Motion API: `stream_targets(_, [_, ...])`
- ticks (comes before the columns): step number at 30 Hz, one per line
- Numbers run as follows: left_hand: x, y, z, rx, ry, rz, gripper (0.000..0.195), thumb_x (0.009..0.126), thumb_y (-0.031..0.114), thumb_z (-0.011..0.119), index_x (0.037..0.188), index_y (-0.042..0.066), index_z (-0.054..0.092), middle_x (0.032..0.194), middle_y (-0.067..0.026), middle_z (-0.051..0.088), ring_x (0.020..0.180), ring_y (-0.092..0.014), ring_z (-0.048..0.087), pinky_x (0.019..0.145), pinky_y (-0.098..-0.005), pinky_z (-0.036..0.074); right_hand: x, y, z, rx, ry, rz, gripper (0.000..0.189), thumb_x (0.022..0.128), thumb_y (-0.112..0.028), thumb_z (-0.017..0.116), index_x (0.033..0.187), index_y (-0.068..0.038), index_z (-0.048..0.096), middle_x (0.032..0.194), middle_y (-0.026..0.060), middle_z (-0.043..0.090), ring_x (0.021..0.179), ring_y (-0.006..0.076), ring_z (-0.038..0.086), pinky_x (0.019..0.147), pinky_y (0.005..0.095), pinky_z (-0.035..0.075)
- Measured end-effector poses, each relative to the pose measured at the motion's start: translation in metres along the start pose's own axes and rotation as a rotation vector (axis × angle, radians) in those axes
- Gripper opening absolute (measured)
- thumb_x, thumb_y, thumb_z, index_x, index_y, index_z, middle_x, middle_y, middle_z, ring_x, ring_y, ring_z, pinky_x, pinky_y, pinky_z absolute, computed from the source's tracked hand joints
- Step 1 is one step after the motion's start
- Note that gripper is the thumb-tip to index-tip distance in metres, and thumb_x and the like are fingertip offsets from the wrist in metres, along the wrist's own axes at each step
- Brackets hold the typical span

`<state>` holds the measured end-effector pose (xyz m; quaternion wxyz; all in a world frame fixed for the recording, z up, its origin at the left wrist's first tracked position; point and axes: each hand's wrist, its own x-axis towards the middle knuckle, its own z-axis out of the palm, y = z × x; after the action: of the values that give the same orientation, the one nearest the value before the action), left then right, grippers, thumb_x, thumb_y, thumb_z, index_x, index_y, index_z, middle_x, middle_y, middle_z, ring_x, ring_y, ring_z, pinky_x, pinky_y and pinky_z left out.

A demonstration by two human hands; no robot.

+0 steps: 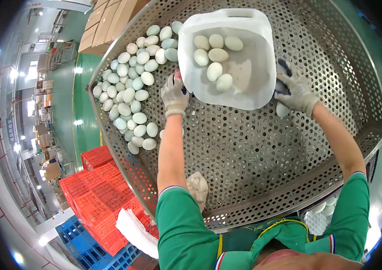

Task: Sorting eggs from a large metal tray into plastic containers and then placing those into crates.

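Observation:
A white plastic container (pixel 226 99) with several pale eggs (pixel 218 55) in it rests in a large perforated metal tray (pixel 245 162). My left hand (pixel 175 92), in a light glove with dark parts at the fingers, is beside the container's left wall; its fingertips are partly hidden. On the container's right side my right hand (pixel 294 88), gloved too, has its fingers spread. Just below that hand lies one pale egg (pixel 282 109). Many pale green and cream eggs (pixel 128 95) are grouped along the tray's left side. Whether my left hand grips the container does not show.
A crumpled beige cloth or glove (pixel 197 189) lies at the tray's near edge. Outside the tray, red plastic crates (pixel 101 199) stand on blue pallets (pixel 76 236) at lower left, cardboard boxes (pixel 101 28) at upper left. More eggs (pixel 327 206) show below the near right rim.

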<state>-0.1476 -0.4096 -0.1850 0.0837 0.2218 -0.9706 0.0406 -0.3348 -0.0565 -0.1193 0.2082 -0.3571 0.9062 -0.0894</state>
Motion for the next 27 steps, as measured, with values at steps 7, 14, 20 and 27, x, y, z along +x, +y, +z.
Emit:
stream_targets(7, [-0.042, 0.019, -0.018, -0.501, 0.489, -0.422, 0.066, 0.067, 0.008, 0.081, 0.126, 0.004, 0.052, 0.118, -0.014, 0.06, 0.107, -0.024, 0.06, 0.097, -0.037, 0.046, -0.054, -0.032, 0.04, -0.191, -0.066, -0.032, 0.077, 0.072, -0.054, 0.073, 0.139, -0.024, 0.047, 0.148, 0.0214, 0.032, 0.14, 0.039, 0.024, 0.113, 0.0473, 0.027])
stream_targets(14, [-0.053, 0.091, -0.075, -0.832, 0.115, -0.05, 0.059, 0.063, 0.018, 0.086, 0.115, 0.003, 0.063, 0.113, -0.016, 0.059, 0.103, -0.028, 0.06, 0.093, -0.0362, 0.05, -0.066, -0.062, 0.036, -0.231, -0.155, 0.046, 0.082, 0.071, -0.057, 0.074, 0.14, -0.022, 0.045, 0.145, 0.0231, 0.037, 0.14, 0.0381, 0.026, 0.116, 0.0454, 0.023])
stream_targets(20, [-0.032, 0.13, -0.072, -0.829, -0.282, -0.149, 0.064, 0.059, 0.022, 0.088, 0.118, 0.011, 0.064, 0.128, -0.0187, 0.052, 0.115, -0.033, 0.054, 0.1, -0.0368, 0.046, -0.068, -0.072, 0.068, 0.001, 0.012, 0.145, 0.079, 0.063, -0.044, 0.084, 0.133, -0.021, 0.054, 0.147, 0.0216, 0.035, 0.134, 0.0398, 0.036, 0.11, 0.0419, 0.036])
stream_targets(27, [-0.001, 0.178, -0.084, -0.33, -0.461, 0.136, 0.067, 0.069, 0.039, 0.078, 0.13, 0.019, 0.057, 0.142, -0.0238, 0.042, 0.128, -0.03, 0.048, 0.104, -0.0384, 0.042, -0.075, -0.063, 0.058, 0.076, 0.043, 0.042, 0.069, 0.063, -0.036, 0.084, 0.125, -0.02, 0.059, 0.143, 0.0179, 0.04, 0.115, 0.0386, 0.055, 0.096, 0.0437, 0.049])
